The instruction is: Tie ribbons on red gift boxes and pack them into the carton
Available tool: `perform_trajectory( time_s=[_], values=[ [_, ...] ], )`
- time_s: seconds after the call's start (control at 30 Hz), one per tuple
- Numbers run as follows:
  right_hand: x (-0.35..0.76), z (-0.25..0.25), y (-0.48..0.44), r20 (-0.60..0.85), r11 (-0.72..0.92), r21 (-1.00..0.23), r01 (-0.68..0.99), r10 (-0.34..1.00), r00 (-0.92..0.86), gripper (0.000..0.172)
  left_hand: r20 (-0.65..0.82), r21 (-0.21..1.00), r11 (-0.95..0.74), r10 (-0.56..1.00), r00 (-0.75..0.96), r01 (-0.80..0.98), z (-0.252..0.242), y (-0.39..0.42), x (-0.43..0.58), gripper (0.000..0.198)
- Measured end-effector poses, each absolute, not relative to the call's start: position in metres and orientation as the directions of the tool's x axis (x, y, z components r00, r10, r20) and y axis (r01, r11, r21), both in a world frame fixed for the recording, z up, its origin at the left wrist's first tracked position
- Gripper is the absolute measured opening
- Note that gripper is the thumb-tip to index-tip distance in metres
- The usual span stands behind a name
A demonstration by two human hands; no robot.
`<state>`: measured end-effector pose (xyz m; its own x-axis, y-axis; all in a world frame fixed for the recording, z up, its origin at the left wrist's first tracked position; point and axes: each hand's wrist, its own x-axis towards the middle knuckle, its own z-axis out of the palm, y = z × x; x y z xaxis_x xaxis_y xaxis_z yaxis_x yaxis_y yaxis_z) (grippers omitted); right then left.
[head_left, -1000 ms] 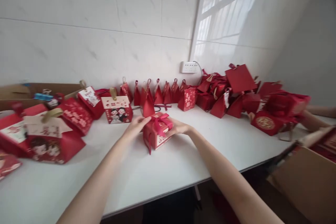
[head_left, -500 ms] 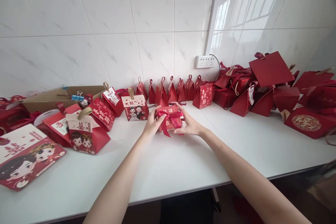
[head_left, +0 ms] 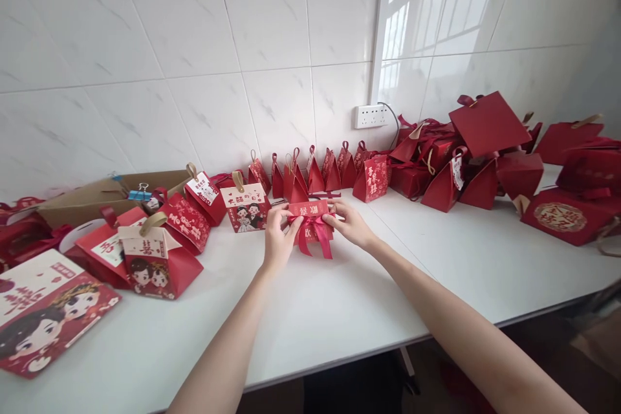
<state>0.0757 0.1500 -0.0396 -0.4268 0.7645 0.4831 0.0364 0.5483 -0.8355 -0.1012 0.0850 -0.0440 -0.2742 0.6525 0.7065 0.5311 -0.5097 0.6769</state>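
Note:
A small red gift box [head_left: 310,210] with gold characters and a red ribbon bow stands on the white table [head_left: 339,297], just in front of a row of small red bags. My left hand [head_left: 277,238] grips its left side with fingers curled on the ribbon. My right hand [head_left: 348,223] pinches the box's right side. Both forearms reach in from the bottom of the view.
A row of small red pointed bags [head_left: 315,171] lines the tiled wall. Red cartoon-printed boxes [head_left: 155,259] and a brown cardboard box [head_left: 97,197] lie left. A heap of red boxes [head_left: 485,155] fills the right. A wall socket [head_left: 371,116] sits above.
The box has been carried away from me and set nearer the row of bags, its lettered face now toward me. The view has swung left and steadied.

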Motion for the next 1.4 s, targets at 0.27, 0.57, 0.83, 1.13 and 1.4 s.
perform_trajectory(
  time_s=[0.27, 0.57, 0.83, 1.13, 1.4],
  values=[
    [0.075, -0.038, 0.152, 0.452, 0.439, -0.889, -0.129, 0.798, -0.398, 0.041, 0.548, 0.830, -0.447, 0.764, -0.341, 0.332, -0.039, 0.086, -0.096, 0.027],
    [0.077, -0.037, 0.156, 0.371, 0.285, -0.926, -0.249, 0.814, -0.448, 0.042, 0.538, 0.842, -0.454, 0.752, -0.382, 0.292, -0.043, 0.088, -0.096, 0.031],
    [0.076, -0.036, 0.155, 0.323, 0.248, -0.942, -0.227, 0.850, -0.416, 0.041, 0.535, 0.838, -0.424, 0.758, -0.373, 0.343, -0.043, 0.088, -0.092, 0.030],
    [0.090, -0.036, 0.157, 0.409, 0.422, -0.900, -0.109, 0.734, -0.542, 0.058, 0.535, 0.842, -0.443, 0.763, -0.362, 0.309, -0.041, 0.088, -0.094, 0.026],
    [0.087, -0.045, 0.157, 0.495, 0.651, -0.759, 0.010, 0.587, -0.641, 0.106, 0.590, 0.806, -0.482, 0.704, -0.395, 0.345, -0.040, 0.086, -0.092, 0.021]
  ],
)
